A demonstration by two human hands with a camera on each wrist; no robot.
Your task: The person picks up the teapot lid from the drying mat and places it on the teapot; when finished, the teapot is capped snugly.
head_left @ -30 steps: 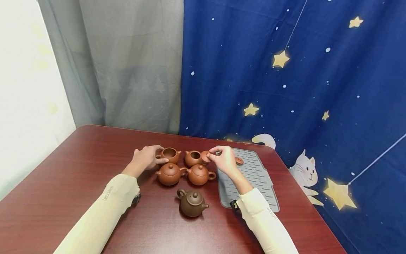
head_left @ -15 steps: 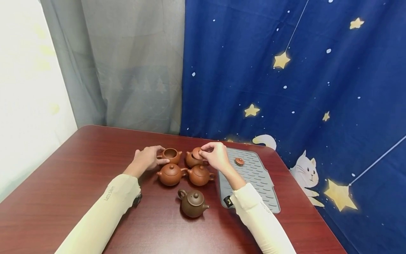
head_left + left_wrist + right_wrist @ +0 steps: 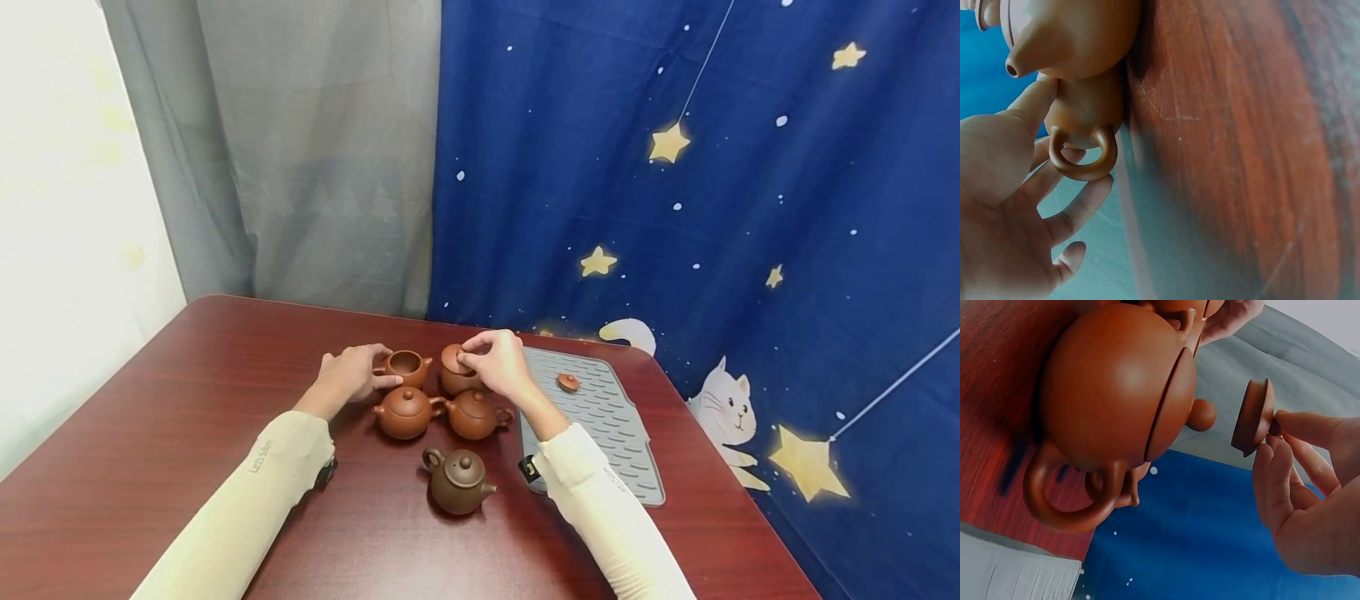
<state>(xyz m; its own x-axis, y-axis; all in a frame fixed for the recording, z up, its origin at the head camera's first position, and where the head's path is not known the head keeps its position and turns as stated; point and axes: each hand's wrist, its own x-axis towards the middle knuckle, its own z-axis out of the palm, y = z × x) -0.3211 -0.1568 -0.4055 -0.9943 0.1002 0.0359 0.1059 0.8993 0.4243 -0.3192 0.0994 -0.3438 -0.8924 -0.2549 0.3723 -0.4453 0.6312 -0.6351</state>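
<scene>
My left hand (image 3: 352,375) holds the lidless reddish-brown teapot (image 3: 414,379) at the back left. In the left wrist view the thumb presses on its body and the fingers curl behind, beside its handle (image 3: 1107,159). My right hand (image 3: 501,365) pinches a round clay lid (image 3: 1254,419) by its knob. That lid overlaps the mouth of the back right teapot (image 3: 456,383) in the head view, while the right wrist view shows it tipped on edge. Two lidded teapots stand in front, one to the left (image 3: 405,418) and one to the right (image 3: 472,419).
A dark brown lidded teapot (image 3: 456,487) stands nearer the body, spout to the right. On the right lies a grey ridged mat (image 3: 611,442) with another small clay lid (image 3: 568,382) on it. Curtains hang behind the dark red table (image 3: 225,375).
My right hand has carried the lid leftward, from beside the back right teapot to over its mouth. The left hand stays at the back left teapot.
</scene>
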